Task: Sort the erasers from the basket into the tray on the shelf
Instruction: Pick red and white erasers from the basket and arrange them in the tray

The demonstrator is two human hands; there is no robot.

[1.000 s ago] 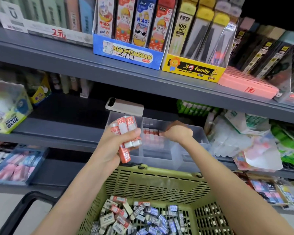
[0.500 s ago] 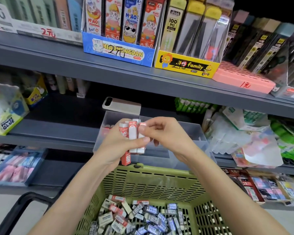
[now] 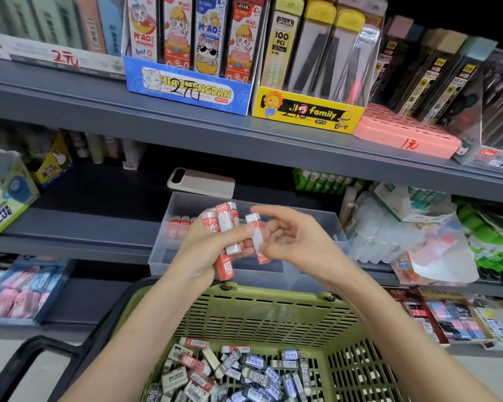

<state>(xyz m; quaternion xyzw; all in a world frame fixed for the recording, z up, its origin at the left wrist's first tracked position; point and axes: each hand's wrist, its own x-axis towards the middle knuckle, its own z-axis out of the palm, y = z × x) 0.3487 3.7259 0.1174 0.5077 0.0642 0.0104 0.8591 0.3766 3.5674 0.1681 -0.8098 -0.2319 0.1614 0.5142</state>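
The left hand (image 3: pixel 212 250) is raised in front of the tray (image 3: pixel 320 220), its fingers (image 3: pixel 246 250) curled round a bundle of erasers (image 3: pixel 225 227) in red-and-white sleeves, with the thumb clamped across their front. The bundle stands roughly upright, and one red sleeve sticks out below the palm.

Just beside it, the right hand (image 3: pixel 296 245) pinches a single eraser (image 3: pixel 256 236) of the same kind. This one is also near upright and almost touches the bundle. The forefinger reaches out over its top while the other fingers curl behind it. Both hands are above the tray's front part.

The tray is clear plastic with dividers and sits at the front edge of the middle shelf (image 3: pixel 84 227). Its rear left compartment already holds a row of red erasers (image 3: pixel 179 224).

The green basket (image 3: pixel 259 309) is below the shelf's front edge, its rim close under the tray. A heap of loose erasers (image 3: pixel 238 369) in red, blue and grey sleeves covers its bottom.

A phone (image 3: pixel 201 184) lies flat on the shelf behind the tray, toward the back edge.
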